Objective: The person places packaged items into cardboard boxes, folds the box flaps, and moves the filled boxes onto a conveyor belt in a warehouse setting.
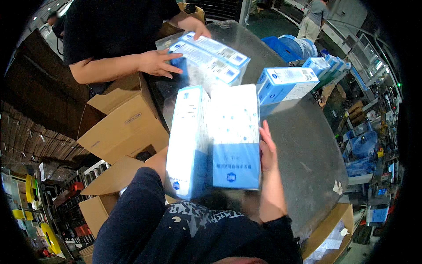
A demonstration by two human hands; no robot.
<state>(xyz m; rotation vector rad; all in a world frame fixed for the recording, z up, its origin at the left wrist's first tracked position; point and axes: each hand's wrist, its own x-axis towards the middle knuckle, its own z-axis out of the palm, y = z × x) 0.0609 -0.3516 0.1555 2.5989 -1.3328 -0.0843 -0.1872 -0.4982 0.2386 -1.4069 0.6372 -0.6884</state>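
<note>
Two tall blue-and-white cartons stand side by side in front of me: the left carton (187, 136) and the right carton (236, 132). Along the right carton's outer side lies my right hand (268, 147), its fingers stretched up and pressed against it. My left hand (161, 163) reaches the left carton's outer side; its fingers are hidden behind that carton. The pair is held between both hands, above the near part of the dark table (303, 149). Beyond them, a co-worker's hands rest on two similar cartons (211, 53) with clear plastic around them.
Another blue-and-white carton (288, 83) lies on the table at the right, with more cartons (317, 65) beyond. Open cardboard boxes (123, 125) stand at the left. A cardboard box with clear plastic (329, 237) sits at the lower right. The co-worker (114, 35) stands opposite.
</note>
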